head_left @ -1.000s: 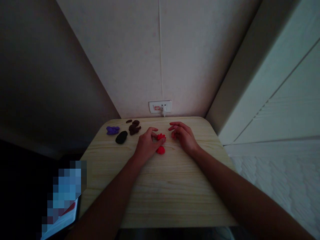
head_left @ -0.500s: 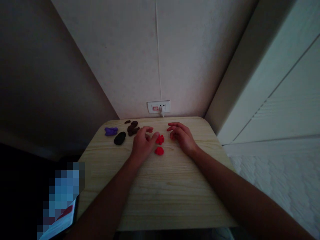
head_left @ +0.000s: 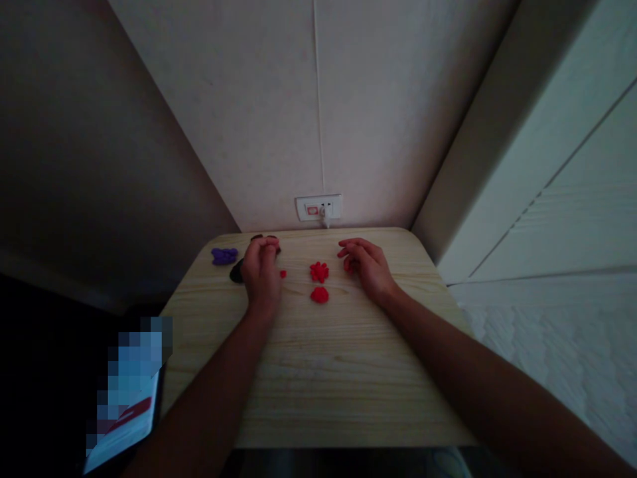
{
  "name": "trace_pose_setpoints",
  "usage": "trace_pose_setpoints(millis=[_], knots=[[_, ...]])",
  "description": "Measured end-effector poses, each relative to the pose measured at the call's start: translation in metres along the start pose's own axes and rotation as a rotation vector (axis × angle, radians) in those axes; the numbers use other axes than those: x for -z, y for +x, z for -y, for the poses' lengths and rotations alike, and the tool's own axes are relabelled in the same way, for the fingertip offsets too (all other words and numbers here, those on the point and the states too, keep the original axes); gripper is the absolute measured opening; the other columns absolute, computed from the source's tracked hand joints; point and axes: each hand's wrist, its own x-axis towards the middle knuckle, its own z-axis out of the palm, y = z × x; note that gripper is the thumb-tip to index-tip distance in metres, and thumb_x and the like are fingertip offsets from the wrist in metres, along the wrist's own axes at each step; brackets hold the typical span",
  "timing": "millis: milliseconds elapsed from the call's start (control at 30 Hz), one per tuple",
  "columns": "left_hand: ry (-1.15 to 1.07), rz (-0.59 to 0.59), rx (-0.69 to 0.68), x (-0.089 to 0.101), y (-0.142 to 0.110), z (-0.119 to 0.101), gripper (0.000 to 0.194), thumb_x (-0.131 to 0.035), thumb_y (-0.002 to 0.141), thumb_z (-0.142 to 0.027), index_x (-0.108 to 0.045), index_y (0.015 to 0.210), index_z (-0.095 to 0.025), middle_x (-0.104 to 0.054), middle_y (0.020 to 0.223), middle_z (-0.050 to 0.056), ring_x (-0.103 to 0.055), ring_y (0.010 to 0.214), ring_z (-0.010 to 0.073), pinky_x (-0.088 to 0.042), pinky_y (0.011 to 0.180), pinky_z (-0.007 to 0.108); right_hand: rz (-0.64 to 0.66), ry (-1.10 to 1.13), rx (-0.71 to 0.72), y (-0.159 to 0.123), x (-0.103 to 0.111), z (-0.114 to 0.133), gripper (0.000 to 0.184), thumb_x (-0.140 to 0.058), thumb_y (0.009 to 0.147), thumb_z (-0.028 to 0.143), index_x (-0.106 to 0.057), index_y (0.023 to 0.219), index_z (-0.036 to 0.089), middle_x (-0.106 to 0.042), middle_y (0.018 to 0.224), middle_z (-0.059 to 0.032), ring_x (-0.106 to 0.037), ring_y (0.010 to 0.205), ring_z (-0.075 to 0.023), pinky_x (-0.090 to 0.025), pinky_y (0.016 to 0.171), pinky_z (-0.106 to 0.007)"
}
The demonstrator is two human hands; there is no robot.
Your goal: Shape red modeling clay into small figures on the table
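Note:
My left hand lies curled over a dark brown lump of modelling clay, which it mostly hides. It also partly covers a black clay lump. A tiny red clay bit sits just right of that hand. Further right are a crumbly red clay cluster and a rounded red clay piece, both apart from my hands. My right hand rests on the table with curled fingers, and a little red clay shows under them. A purple clay piece lies at the far left.
The pale wood-grain table stands in a wall corner, with rounded far corners. A white wall socket with a plugged-in cord sits above its far edge. A white panelled surface stands on the right, and a pixelated object lies at the lower left.
My left hand has moved left from the red clay onto the dark brown clay. A tiny red bit now lies on the table, and the camera has shifted slightly. My right hand has hardly moved.

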Motion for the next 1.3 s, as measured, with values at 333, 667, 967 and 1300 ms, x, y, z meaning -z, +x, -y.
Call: trace_pose_setpoints(millis=[333,667,967,1300], knots=[[-0.009,-0.026,-0.075,0.000,0.002,0.011,0.022,-0.047,0.075,-0.016,-0.065,0.085,-0.020,-0.069,0.080,0.003,-0.064,0.080,0.0178,-0.049,0.074,0.028,0.006,-0.024,0.026,0.002,0.001,-0.004,0.025,-0.063,0.076,0.039,-0.072,0.085,0.017,-0.067,0.067,-0.0006,-0.052,0.051,-0.0106,-0.037,0.047,-0.023],[0.126,0.144,-0.130,0.001,-0.012,-0.032,0.022,-0.043,0.091,-0.023,-0.064,0.097,-0.021,-0.065,0.069,0.000,-0.058,0.063,0.0154,-0.045,0.063,0.026,-0.133,-0.294,0.043,0.004,0.000,-0.005,0.036,-0.055,0.081,0.045,-0.059,0.056,0.019,-0.055,0.048,0.0005,-0.047,0.044,-0.0120,-0.034,0.046,-0.026],[0.308,0.478,-0.140,0.051,-0.048,-0.061,0.023,-0.049,0.090,-0.028,-0.068,0.081,-0.019,-0.071,0.073,0.004,-0.064,0.069,0.0187,-0.048,0.068,0.030,-0.078,-0.538,0.034,-0.035,0.005,0.008,0.025,-0.060,0.080,0.035,-0.062,0.062,0.017,-0.061,0.054,-0.0001,-0.052,0.054,-0.0137,-0.040,0.056,-0.026],[0.538,0.702,0.105,0.237,-0.270,-0.050,0.023,-0.053,0.092,-0.037,-0.073,0.080,-0.034,-0.071,0.080,0.003,-0.070,0.080,0.0240,-0.056,0.071,0.038,-0.103,-0.735,0.104,-0.248,0.074,0.033,0.036,-0.056,0.091,0.050,-0.071,0.075,0.020,-0.070,0.070,-0.0057,-0.066,0.068,-0.0232,-0.051,0.064,-0.033]])
